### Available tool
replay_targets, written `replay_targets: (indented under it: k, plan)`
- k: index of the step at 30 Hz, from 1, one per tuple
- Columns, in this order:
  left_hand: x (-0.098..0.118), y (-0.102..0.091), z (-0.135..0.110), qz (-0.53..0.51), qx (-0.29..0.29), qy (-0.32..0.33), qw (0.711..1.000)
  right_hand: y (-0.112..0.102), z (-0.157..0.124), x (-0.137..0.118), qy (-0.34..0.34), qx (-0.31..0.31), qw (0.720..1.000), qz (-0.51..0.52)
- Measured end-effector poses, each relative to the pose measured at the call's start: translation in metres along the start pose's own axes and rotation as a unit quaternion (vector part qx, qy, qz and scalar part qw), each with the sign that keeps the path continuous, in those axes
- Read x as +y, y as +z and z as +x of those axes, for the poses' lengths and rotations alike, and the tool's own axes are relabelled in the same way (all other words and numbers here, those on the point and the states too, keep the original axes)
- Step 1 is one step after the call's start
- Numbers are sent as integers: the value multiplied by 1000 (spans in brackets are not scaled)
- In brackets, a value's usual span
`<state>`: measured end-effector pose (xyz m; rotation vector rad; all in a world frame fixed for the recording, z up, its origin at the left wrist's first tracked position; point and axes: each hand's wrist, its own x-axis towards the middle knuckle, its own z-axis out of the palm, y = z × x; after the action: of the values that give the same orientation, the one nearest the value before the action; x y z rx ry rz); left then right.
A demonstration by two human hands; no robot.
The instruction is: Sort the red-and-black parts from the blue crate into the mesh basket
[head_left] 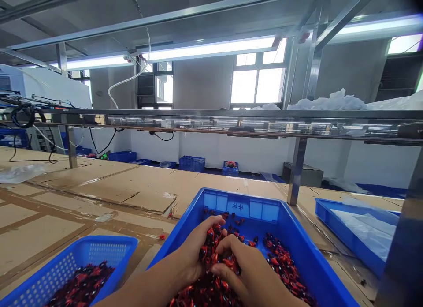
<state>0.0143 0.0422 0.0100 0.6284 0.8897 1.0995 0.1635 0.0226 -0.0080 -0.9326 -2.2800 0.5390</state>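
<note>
Small glossy red-and-black pieces (209, 245) lie heaped in my left hand (190, 254), which is cupped around them. They look like plastic parts, but their exact kind is too small to tell. Facing it, my right hand (243, 260) has thumb and fingers curled on some of the same pieces at the edge of the handful. Both hands are over a deep blue plastic bin (310, 249). More of these pieces (284, 263) cover its near part and right side, and a few are scattered toward its far wall. My forearms hide part of the pile.
At the lower left, a blue perforated basket (112, 243) holds more red-and-black pieces. Another blue tray (350, 227) with clear plastic bags stands right, behind a metal post (297, 170). Cardboard (139, 188) covers the table. A metal shelf rail (211, 121) crosses ahead.
</note>
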Motion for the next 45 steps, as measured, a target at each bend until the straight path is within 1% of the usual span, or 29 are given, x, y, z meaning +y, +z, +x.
replay_targets:
  k: [4,8,11,14,16,18,23,25,27,29,32,35,38,42,43,44,45]
  plan:
    - [3,-6,6,-10,0,7,1000,-1,0,-2,-33,4,999,0]
    - [1,-11,12,21,8,19,1000,-5,-4,-5,-68,14,996,-51]
    - [-2,-12,13,47,-4,17,999,-10,-7,-6,-110,33,989,-93]
    - [-2,-12,13,67,-4,20,998,-14,-6,-7,-144,66,980,-122]
    - [-1,-11,12,76,0,22,997,-15,-5,-8,-155,85,974,-143]
    - [0,-10,10,85,-6,24,996,-16,-4,-8,-155,90,970,-163]
    - [1,-7,5,109,-22,31,993,-15,-4,-9,-135,68,972,-182]
    - [1,-5,4,125,-17,33,992,-16,-4,-11,-105,47,978,-176]
    - [0,-4,4,140,-15,39,989,-17,-5,-13,-61,26,988,-141]
    - [-1,-4,4,152,-19,43,987,-19,-5,-15,-17,14,997,-79]
    - [-3,-6,6,160,-36,49,985,-20,-5,-16,23,23,999,-3]
    - [-4,-8,6,171,-58,59,982,-20,-3,-13,54,47,997,29]
    - [-3,-6,4,190,-61,57,978,-20,0,-9,77,54,994,53]
    - [-3,-3,1,195,-53,54,978,-22,2,-5,72,77,992,66]
    - [-3,-4,1,194,-52,53,978,-23,3,-5,78,79,989,94]
    - [-3,-4,2,193,-53,51,978,-24,4,-5,92,72,982,146]
    - [-3,-5,3,192,-56,51,978,-25,5,-4,112,60,967,221]
